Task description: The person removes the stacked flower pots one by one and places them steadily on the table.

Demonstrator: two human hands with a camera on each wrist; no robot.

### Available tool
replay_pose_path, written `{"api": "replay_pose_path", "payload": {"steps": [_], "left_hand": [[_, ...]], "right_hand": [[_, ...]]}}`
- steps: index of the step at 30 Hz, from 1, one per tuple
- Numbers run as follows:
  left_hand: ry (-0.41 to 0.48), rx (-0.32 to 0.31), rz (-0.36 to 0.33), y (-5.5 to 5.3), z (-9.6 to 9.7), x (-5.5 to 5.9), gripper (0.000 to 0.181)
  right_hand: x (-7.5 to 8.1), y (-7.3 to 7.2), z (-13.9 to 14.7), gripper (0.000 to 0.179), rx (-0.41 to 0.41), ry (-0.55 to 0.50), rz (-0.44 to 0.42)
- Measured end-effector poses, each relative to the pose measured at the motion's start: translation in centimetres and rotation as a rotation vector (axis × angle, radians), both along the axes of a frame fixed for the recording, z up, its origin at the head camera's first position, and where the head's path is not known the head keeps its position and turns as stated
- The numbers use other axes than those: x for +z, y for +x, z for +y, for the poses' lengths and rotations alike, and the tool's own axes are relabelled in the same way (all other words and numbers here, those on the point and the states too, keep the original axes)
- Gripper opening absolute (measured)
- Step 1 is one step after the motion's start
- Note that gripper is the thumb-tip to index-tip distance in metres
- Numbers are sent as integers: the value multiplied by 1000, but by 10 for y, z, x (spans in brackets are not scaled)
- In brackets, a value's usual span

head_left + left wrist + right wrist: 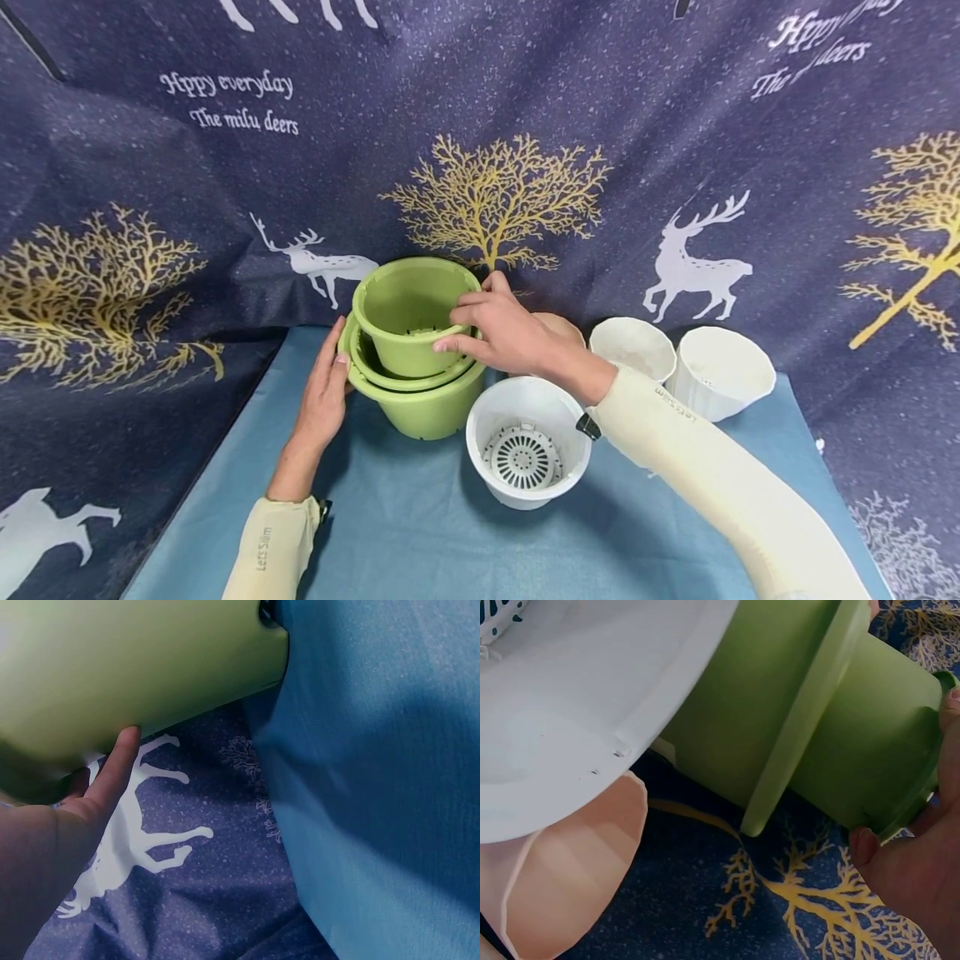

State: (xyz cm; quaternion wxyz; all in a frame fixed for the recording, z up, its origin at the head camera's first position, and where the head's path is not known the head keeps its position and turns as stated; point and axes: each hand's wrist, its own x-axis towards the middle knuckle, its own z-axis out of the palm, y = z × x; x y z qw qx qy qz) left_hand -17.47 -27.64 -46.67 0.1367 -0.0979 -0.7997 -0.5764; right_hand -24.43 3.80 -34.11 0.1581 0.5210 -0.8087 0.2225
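Observation:
A small green flower pot (408, 354) sits tilted in the mouth of a larger green pot (423, 412), with another green rim (363, 358) between them. My right hand (502, 325) grips the small pot's rim on its right side, thumb toward me. In the right wrist view, the thumb (865, 844) lies at the rim of the small pot (874, 727), which stands out of the bigger one. My left hand (324, 400) rests along the left side of the large pot. Its extended finger (116, 765) touches the green wall in the left wrist view.
A white pot (525, 492) with a slotted base stands in front of the right forearm. Two white fluted pots, one (633, 346) left of the other (720, 375), stand at the back right. A peach pot (585, 862) is partly hidden. Behind hangs a patterned cloth (480, 83).

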Motion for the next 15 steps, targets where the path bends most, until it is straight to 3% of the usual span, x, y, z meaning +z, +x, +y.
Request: {"api": "replay_pose_path", "payload": {"steps": [15], "left_hand": [[-1, -6, -9, 0, 0, 1, 55]], "right_hand": [[16, 0, 4, 30, 32, -67, 58]]}}
